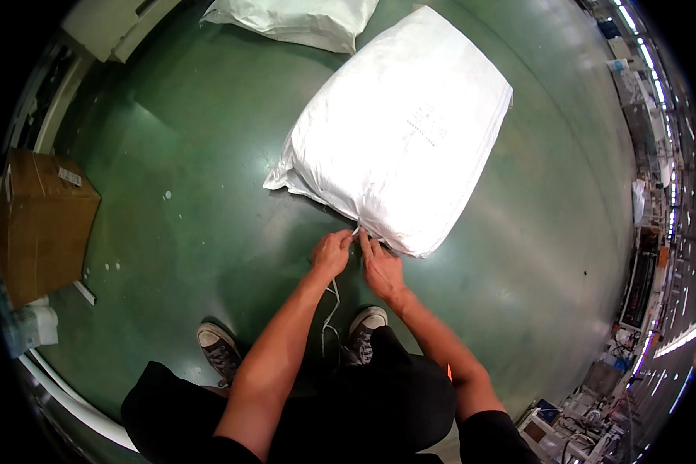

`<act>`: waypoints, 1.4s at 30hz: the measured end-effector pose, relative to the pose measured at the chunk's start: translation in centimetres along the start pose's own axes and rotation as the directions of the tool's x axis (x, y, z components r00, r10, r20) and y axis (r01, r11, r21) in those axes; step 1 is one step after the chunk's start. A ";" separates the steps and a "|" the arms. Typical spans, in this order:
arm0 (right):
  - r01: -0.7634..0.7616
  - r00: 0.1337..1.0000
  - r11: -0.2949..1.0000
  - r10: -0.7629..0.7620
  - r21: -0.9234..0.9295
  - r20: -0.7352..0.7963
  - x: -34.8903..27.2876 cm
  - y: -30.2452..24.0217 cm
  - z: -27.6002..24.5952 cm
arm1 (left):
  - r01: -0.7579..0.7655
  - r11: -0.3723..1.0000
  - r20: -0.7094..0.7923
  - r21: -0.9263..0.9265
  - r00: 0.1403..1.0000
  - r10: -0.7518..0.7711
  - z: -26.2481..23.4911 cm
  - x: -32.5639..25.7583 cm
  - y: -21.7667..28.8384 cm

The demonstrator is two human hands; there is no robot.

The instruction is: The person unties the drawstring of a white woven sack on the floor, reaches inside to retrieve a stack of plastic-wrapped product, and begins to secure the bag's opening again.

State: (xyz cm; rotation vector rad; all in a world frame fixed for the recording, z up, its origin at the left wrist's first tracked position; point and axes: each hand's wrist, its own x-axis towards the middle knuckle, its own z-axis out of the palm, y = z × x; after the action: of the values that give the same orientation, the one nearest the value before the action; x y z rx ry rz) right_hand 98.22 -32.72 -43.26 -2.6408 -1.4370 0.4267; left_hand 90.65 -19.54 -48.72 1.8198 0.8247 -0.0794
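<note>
A large, full white woven sack [410, 139] lies on the floor in front of me, its near end gathered and creased. At the near edge of that end, my left hand [332, 254] pinches a thin white cord [355, 230] between thumb and fingers. A loose length of cord [332, 313] hangs from there and trails between my feet. My right hand [382, 267] is close beside the left, its fingertips closed in against the sack's near edge where the cord meets it. What those fingertips grip is too small to make out.
Another white sack [294, 19] lies beyond the first. To the left stands a brown cardboard box [48, 224], with a pale machine or cabinet [116, 27] farther back. My shoes [218, 348] are on the green floor [185, 155], close below the hands. Equipment [638, 286] lines the right side.
</note>
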 end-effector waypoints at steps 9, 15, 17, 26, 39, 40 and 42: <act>-0.327 0.942 0.944 0.323 0.032 0.096 3.0 -1.9 0.3 | -0.083 0.996 -0.189 0.044 0.978 0.090 -0.3 -0.5 -1.0; -0.212 0.975 0.875 0.221 0.435 0.031 2.1 -0.7 -1.0 | -0.106 0.942 -0.135 -0.320 0.989 0.065 -1.4 -0.6 1.8; -0.198 0.979 0.845 0.193 0.497 0.062 1.7 0.1 -1.0 | -0.036 0.932 -0.096 -0.360 0.995 0.001 -0.8 -0.2 2.6; -0.318 0.925 0.916 0.244 0.243 0.292 -2.2 -2.2 1.3 | 0.092 0.846 -0.176 -0.526 0.961 -0.214 1.6 0.4 4.2; -0.024 0.959 0.946 0.114 0.324 -0.261 -2.7 -0.5 -3.1 | 0.142 0.754 0.301 -0.641 0.951 0.077 -18.2 -6.8 11.2; -0.023 0.967 0.959 0.093 0.284 -0.235 -2.5 -0.4 -2.1 | 0.019 0.686 0.165 -0.728 0.975 0.148 -19.3 -7.5 12.2; -0.035 0.976 0.976 0.080 0.217 -0.203 -2.9 -0.7 -0.2 | -0.143 0.442 -0.023 -0.886 0.964 0.267 -22.9 -9.3 12.9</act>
State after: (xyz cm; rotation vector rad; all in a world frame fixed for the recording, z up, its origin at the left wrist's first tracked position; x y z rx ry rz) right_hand 96.20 -34.78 -42.32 -2.4760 -1.1836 0.2774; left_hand 83.52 -6.86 -24.93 0.8565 0.3881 0.3538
